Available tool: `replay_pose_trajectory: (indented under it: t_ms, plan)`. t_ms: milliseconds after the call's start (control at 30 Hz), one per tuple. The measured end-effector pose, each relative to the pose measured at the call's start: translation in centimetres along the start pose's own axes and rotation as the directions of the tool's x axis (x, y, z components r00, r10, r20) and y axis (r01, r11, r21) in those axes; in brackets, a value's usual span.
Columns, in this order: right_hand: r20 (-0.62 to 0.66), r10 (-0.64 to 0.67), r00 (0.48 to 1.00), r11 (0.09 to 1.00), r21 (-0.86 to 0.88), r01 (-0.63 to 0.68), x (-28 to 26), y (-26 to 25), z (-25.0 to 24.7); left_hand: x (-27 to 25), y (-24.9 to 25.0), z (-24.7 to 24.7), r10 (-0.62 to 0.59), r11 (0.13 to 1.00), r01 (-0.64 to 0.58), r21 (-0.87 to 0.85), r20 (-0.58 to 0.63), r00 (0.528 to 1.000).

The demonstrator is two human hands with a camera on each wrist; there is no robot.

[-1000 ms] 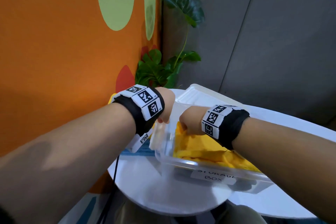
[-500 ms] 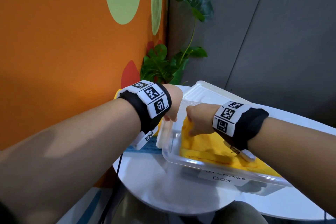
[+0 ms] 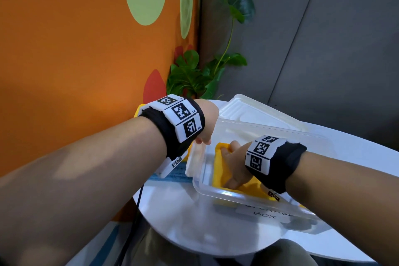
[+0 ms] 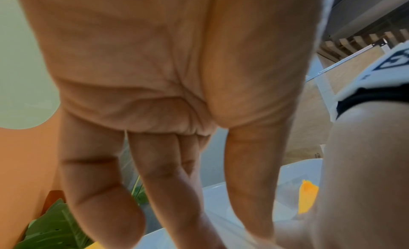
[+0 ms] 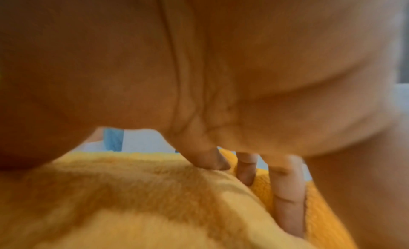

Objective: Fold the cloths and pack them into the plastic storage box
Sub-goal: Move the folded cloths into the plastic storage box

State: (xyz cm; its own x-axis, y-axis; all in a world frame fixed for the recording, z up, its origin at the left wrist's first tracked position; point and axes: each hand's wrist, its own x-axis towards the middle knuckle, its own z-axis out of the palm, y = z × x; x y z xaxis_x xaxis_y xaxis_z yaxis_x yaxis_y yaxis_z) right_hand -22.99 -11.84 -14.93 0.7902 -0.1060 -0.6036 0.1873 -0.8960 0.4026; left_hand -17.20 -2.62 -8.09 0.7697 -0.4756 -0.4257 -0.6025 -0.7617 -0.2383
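Head view – right hand (image 3: 234, 165) pressing yellow cloth (image 3: 222, 170) in storage box (image 3: 218, 195)

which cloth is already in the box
The yellow cloth, under the right hand inside the clear box; the blue cloth lies on the table outside.

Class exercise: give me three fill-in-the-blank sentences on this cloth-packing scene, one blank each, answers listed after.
1. The right hand presses a cloth of ____ colour.
2. That cloth lies inside the clear plastic ____, beside the lid.
3. The handwritten label ends in the word ____.

Answers: yellow; storage box; BOX
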Motion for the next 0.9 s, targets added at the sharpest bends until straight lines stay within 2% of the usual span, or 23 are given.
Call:
replay_pose_trajectory:
  t_ms: [233,333,467,600,800,867,900]
  plan:
    - [0.059,-0.112,0.992,0.993,0.045,0.11,-2.4,2.5,-2.3,-0.3,0.1,0.0,-0.015,1.0,0.015,0.002,0.009,1.0]
    - [0.048,-0.078,0.996,0.997,-0.016,0.079,-2.8,3.0,-2.2,-0.5,0.2,-0.1,-0.016,1.0,0.016,0.001,0.024,1.0]
    - [0.103,-0.042,0.994,0.998,-0.037,0.046,-2.2,2.0,-0.3,-0.4,0.4,-0.1,-0.004,1.0,0.005,-0.017,0.018,1.0]
    - [0.069,-0.039,0.997,0.998,-0.056,0.043,-1.9,1.4,0.3,-0.4,0.4,-0.1,-0.002,1.0,0.002,-0.008,0.01,1.0]
    - [0.088,-0.114,0.99,0.993,0.013,0.113,-3.4,4.6,-1.5,0.1,0.5,-0.1,-0.003,0.999,0.002,0.032,0.038,0.999]
    - [0.149,-0.094,0.984,0.996,0.02,0.092,-3.6,5.9,-1.6,0.0,0.5,-0.2,-0.005,1.0,0.004,0.02,0.036,0.999]
    - [0.165,-0.053,0.985,0.997,-0.049,0.062,-3.7,6.1,-1.3,-0.1,0.6,-0.2,-0.009,1.0,0.009,0.023,0.038,0.999]
